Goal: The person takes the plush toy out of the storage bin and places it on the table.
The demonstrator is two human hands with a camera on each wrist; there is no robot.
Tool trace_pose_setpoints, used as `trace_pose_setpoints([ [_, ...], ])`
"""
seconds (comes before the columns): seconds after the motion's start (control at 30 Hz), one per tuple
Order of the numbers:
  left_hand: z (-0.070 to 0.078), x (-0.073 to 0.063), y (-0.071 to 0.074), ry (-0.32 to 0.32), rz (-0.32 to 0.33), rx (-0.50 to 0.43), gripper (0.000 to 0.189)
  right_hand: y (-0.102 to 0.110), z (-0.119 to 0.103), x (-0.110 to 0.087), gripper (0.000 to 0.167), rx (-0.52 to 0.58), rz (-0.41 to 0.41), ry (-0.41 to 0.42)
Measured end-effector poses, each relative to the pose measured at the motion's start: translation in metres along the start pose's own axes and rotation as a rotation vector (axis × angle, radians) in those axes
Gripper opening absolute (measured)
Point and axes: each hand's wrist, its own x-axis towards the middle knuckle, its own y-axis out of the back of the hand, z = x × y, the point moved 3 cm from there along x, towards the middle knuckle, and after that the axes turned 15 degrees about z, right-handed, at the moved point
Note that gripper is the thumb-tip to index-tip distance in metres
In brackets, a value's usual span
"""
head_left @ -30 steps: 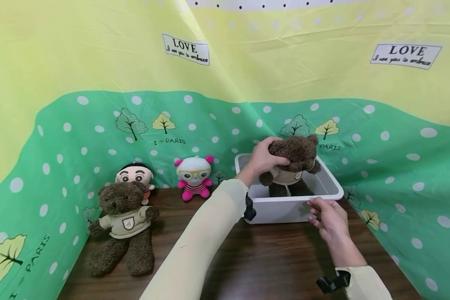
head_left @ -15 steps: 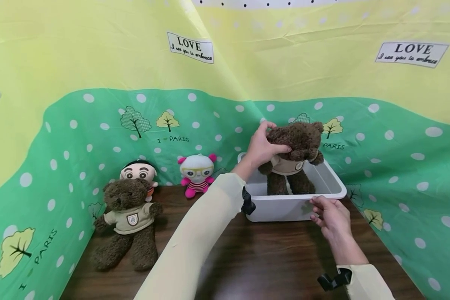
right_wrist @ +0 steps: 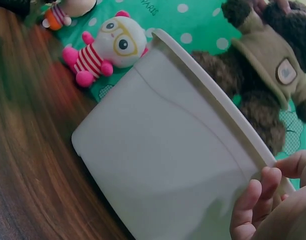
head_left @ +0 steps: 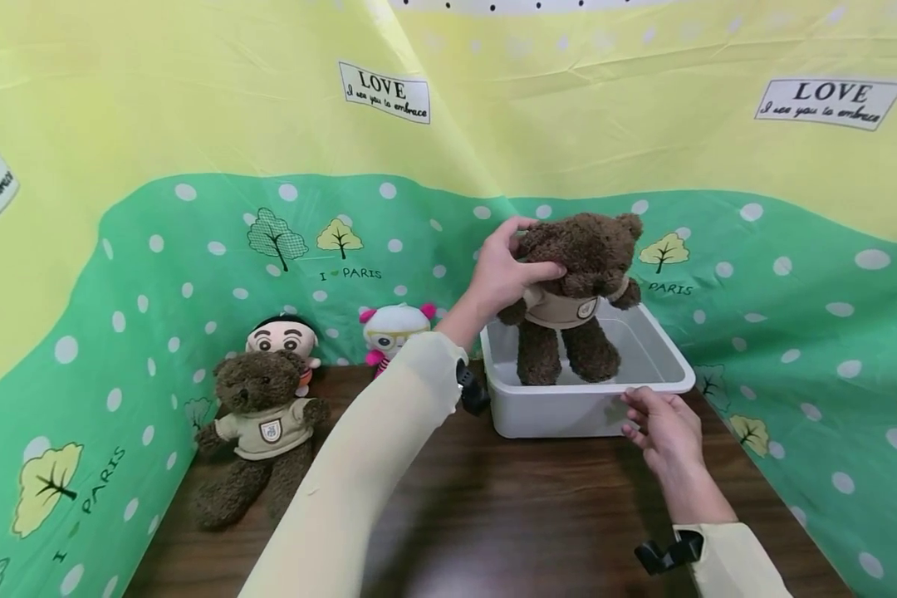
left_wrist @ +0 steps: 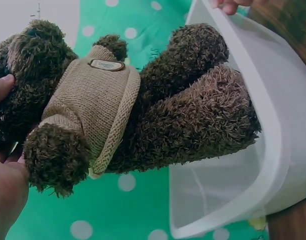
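My left hand (head_left: 499,270) grips a brown teddy bear (head_left: 564,309) by its head. The bear wears a beige sweater with a badge and hangs upright, its legs (left_wrist: 193,110) over the grey-white plastic bin (head_left: 553,415). In the left wrist view the feet overlap the opening of the bin. The thumb lies across the bear's head, while the other fingers are mostly hidden behind it. My right hand (head_left: 669,432) pinches the front rim of the bin near its right corner, thumb on the rim and fingers curled below.
A second brown bear (head_left: 265,428) in a beige sweater sits at the left, before a black-haired doll (head_left: 282,336). A pink-and-white panda doll (right_wrist: 110,45) with yellow glasses sits left of the bin, partly behind my left sleeve. A printed green-and-yellow cloth (head_left: 419,183) surrounds the wooden table (head_left: 523,515).
My left hand has raised the bear and shifted it slightly left, so more of its legs shows above the bin. The right hand keeps its hold on the rim.
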Motion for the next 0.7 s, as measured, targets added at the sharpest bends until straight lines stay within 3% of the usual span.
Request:
trace_pose_setpoints([
  [0.33,0.017,0.001,0.052,-0.002,0.073,-0.140,0.065,-0.003,0.001,-0.001,0.026,-0.015,-0.006,-0.011],
  [0.7,0.026,-0.015,0.117,0.020,0.106,-0.157,0.058,0.000,0.002,-0.001,0.029,0.007,-0.006,-0.040],
])
